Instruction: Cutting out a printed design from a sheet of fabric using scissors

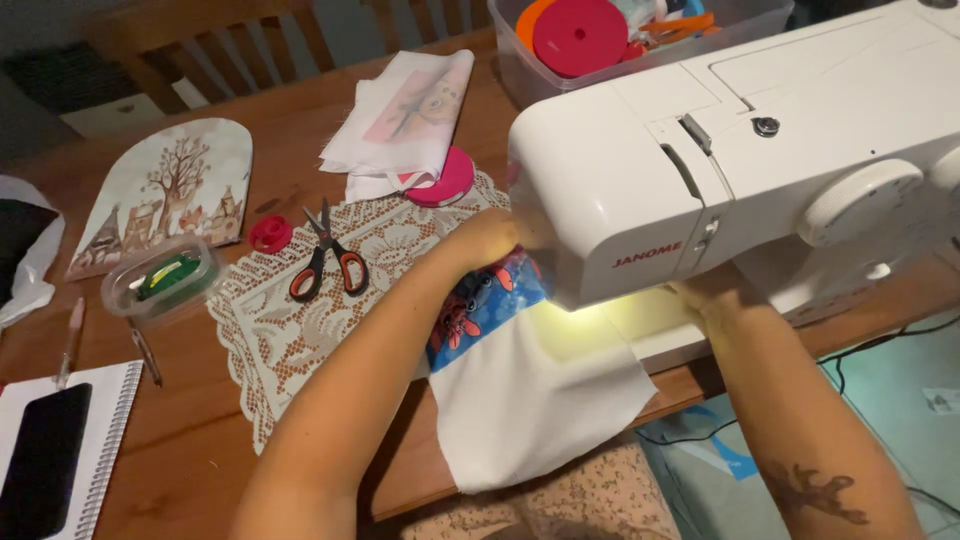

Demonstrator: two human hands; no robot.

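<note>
At the far left edge of the wooden counter (200, 440) a spiral notebook (95, 440) carries a dark phone (42, 460), with a pen (70, 340) just beyond it. Farther back lies an arch-shaped fabric piece (165, 190) printed with a tree and animals, and near it a small clear tub (160, 280) holding something green. Right of those, a cream lace mat (290, 320) spreads over the wood; red-and-black scissors (327, 262) rest on it, blades pointing far, beside a small red bobbin (270, 234). Folded white cloth (405, 115) sits beyond, partly over a pink round case (447, 180).

The left hand (490, 240) lies flat on the fabric, its fingers hidden behind the white sewing machine (720, 150), so I cannot tell whether they are spread or closed. The white fabric (530, 390), with a blue printed patch (485, 300) at its far left, lies under the machine's lit head; its long axis runs from far under the machine toward the near edge of the counter, where it hangs over. The right hand (705, 295) reaches under the machine's arm from the right, touching the fabric; its fingers are hidden too. Behind the machine stands a clear bin (530, 70) of ribbon spools.
</note>
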